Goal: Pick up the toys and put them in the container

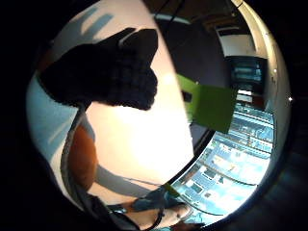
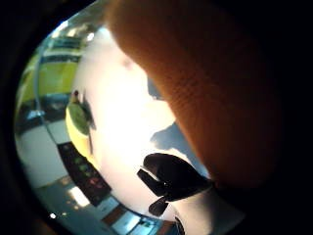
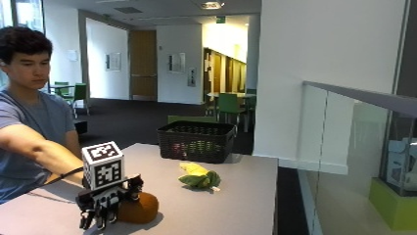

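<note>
A person's gloved right hand (image 3: 107, 200) curls its fingers (image 3: 96, 215) down around a brown toy (image 3: 138, 208) at the near edge of the grey table (image 3: 241, 196). Farther back, mid-table, lies a green-and-yellow toy (image 3: 198, 177). Beyond it, at the far edge, a black basket (image 3: 196, 141) stands upright, well apart from the hand.

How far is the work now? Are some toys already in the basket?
Nothing shows as done: the black basket stands at the table's far edge, its inside hidden. In hand: the gloved right hand grips a brown round toy at the near edge. Left: carrying it to the basket, then the green and yellow plush toy lying mid-table.
</note>
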`<state>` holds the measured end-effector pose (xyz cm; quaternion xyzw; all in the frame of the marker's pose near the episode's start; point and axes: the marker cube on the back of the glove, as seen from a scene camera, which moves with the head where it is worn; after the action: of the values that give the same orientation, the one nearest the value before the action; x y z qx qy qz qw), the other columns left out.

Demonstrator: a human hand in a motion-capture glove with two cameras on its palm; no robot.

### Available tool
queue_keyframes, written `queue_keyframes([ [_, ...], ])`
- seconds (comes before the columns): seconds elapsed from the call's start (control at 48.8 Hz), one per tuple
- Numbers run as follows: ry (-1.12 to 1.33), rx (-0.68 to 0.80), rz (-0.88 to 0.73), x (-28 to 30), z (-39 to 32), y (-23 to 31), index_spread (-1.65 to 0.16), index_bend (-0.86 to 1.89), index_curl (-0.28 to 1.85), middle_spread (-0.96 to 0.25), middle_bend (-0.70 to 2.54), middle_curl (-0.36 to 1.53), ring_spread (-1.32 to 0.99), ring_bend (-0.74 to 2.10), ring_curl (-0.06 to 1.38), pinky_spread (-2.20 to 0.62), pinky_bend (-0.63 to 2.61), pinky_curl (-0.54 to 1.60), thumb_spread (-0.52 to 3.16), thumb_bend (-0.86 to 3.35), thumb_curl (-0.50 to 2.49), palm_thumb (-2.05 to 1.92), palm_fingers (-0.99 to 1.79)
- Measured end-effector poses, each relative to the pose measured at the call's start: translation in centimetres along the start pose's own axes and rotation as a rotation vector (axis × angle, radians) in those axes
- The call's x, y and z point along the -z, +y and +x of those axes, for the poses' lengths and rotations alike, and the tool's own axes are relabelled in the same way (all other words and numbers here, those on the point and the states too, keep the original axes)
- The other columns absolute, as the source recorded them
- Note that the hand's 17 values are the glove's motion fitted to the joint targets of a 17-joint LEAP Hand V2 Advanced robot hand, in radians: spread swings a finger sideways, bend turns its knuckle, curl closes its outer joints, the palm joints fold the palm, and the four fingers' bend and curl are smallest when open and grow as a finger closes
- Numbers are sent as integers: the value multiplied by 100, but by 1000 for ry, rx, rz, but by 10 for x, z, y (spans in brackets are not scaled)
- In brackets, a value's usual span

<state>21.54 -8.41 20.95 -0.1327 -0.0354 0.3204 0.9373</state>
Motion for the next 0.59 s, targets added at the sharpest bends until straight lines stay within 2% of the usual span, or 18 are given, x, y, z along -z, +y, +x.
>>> queue_keyframes([
  [0.144,-68,35,-18,-3,-9,3,-24,-4,1,13,19,36,6,49,26,6,146,36,96,-1,29,1,-33],
  [0.205,-35,55,18,0,-13,7,-25,-9,-2,12,38,42,4,65,30,5,138,34,118,16,33,25,-10],
  [0.41,190,98,207,11,-21,17,-28,-9,-3,7,70,51,-8,107,41,-8,147,35,148,37,39,50,3],
  [0.431,207,101,217,13,-20,18,-29,-13,-4,5,75,53,-10,116,43,-11,152,36,150,39,40,54,12],
  [0.472,194,102,200,17,-18,19,-29,-13,-5,3,79,53,-14,126,44,-14,153,36,153,42,41,56,14],
  [0.513,151,96,159,20,-15,21,-31,-19,-7,-2,87,55,-21,149,49,-23,155,36,151,41,43,57,36],
  [0.595,113,97,120,32,-13,24,-33,-18,-6,-11,100,59,-27,164,52,-31,157,37,147,40,45,58,38],
])
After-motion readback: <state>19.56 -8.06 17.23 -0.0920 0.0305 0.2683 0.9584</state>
